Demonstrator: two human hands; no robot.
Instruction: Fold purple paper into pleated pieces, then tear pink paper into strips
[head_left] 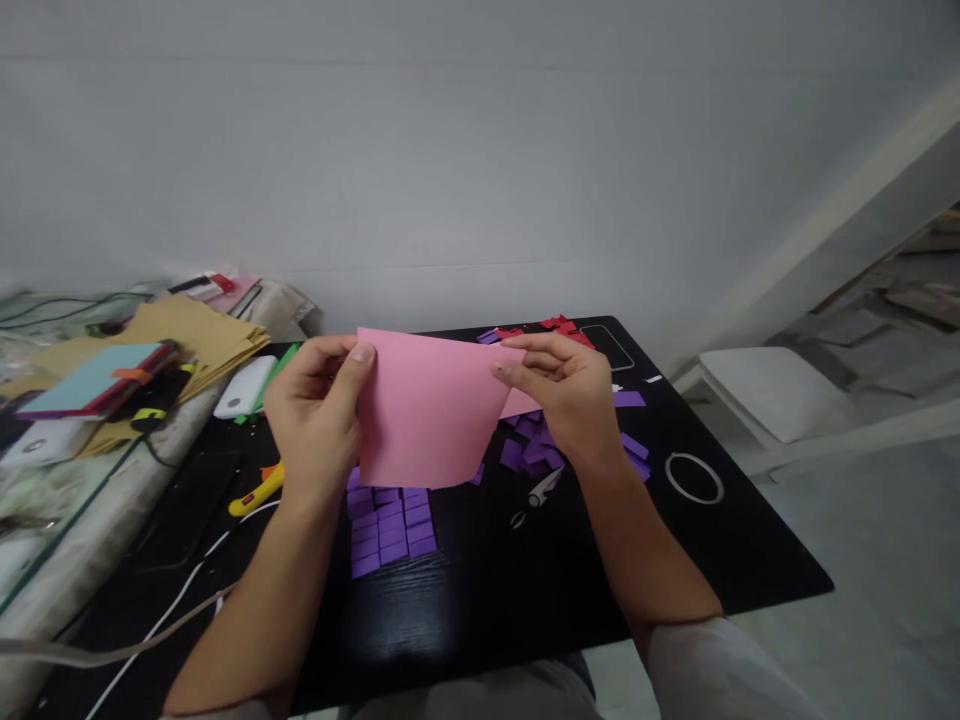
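Paper (429, 415), pink, between left grip (321, 395) and right grip (574, 390)

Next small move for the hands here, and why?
Probably lower the pink sheet onto the near part of the table, right of the purple squares. The left hand and right hand pinch it near its upper corners, its lower edge is free, and a table surface would likely support it better than two pinches.

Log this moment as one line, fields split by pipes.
left hand: pinching pink paper sheet near upper left corner | right hand: pinching near upper right corner | black table: purple paper pieces, pale ring
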